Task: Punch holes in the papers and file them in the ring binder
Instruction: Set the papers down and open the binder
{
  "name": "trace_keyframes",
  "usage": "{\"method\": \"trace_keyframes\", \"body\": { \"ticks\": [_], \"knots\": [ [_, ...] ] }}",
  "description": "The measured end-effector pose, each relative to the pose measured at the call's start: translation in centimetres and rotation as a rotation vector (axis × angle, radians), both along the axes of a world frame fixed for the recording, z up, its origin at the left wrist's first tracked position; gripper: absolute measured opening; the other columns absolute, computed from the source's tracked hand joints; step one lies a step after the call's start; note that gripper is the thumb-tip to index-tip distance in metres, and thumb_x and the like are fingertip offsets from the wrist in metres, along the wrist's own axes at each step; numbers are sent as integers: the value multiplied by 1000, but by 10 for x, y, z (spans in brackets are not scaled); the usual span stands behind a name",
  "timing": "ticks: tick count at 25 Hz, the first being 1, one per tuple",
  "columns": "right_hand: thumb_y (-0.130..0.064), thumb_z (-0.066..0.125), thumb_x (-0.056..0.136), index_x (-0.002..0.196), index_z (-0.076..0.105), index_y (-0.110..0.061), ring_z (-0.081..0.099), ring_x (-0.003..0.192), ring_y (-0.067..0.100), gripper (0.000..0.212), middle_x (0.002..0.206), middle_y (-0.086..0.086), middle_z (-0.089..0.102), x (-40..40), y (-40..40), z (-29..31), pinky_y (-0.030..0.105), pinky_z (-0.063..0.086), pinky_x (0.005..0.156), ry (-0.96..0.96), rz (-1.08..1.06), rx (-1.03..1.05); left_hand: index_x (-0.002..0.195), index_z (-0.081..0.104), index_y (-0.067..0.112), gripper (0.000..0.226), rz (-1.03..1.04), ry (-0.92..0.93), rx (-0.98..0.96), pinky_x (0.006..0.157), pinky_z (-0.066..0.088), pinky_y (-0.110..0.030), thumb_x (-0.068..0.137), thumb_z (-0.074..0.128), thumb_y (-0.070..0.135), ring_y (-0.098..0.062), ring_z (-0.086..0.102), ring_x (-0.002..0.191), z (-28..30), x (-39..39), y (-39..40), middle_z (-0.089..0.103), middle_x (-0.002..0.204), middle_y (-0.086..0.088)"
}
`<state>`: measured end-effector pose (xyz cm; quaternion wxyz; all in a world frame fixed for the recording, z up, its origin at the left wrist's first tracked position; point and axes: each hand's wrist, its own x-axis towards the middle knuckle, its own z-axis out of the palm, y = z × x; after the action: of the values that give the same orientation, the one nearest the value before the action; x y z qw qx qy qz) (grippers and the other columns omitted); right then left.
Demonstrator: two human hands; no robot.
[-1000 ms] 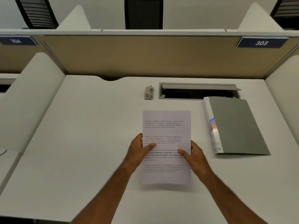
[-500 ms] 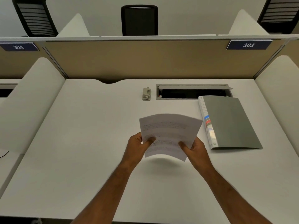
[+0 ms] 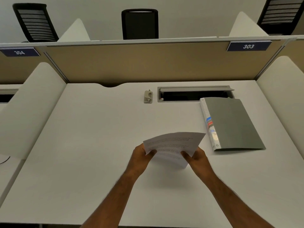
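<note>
White printed papers (image 3: 172, 148), thin and bowed, lifted off the desk (image 3: 82, 145) with left hand (image 3: 141, 156) and right hand (image 3: 198, 157) each pinching a near edge, could slip or skew before reaching the small beige metal punch (image 3: 148, 96) beyond, left of the closed grey plastic binder (image 3: 233, 124).

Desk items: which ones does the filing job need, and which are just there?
Needed: printed white paper sheets held by left hand and right hand; small beige metal hole punch; closed grey ring binder.
Just there: open cable tray; blue number plates; black chairs.
</note>
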<state>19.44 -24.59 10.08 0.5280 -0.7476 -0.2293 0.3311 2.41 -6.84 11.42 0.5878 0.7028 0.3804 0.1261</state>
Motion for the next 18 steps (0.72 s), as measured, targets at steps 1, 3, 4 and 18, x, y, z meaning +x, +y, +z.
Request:
{"method": "trace_keyframes", "body": {
  "ticks": [1,3,4,18],
  "knots": [
    [-21,66,97,129,58,-31,66,103,4,35,115,-13,69,0,0,-1,9,54,78,1,7,-3,107,66,51,38,-3,6,0,85,58,-18,97,69,14,-6,70,102,-1,0,1,74,108,16],
    [-20,66,97,125,58,-35,67,101,5,33,113,-15,69,-1,2,-2,12,56,79,4,11,-15,109,67,50,36,-4,21,13,87,59,-21,97,68,15,-9,70,102,-4,1,3,74,108,16],
    [-19,66,97,124,58,-36,67,100,6,33,112,-15,69,-1,4,-2,14,57,79,-1,9,-20,110,68,46,33,-2,26,20,87,60,-23,97,68,16,-10,70,102,-6,1,5,74,108,16],
    [-17,70,94,127,55,-30,72,101,11,38,119,-11,69,-35,50,-6,35,62,84,96,13,-16,118,65,27,22,104,11,-119,80,65,-43,96,70,26,-17,77,92,-9,-45,40,77,109,7]
  ]
}}
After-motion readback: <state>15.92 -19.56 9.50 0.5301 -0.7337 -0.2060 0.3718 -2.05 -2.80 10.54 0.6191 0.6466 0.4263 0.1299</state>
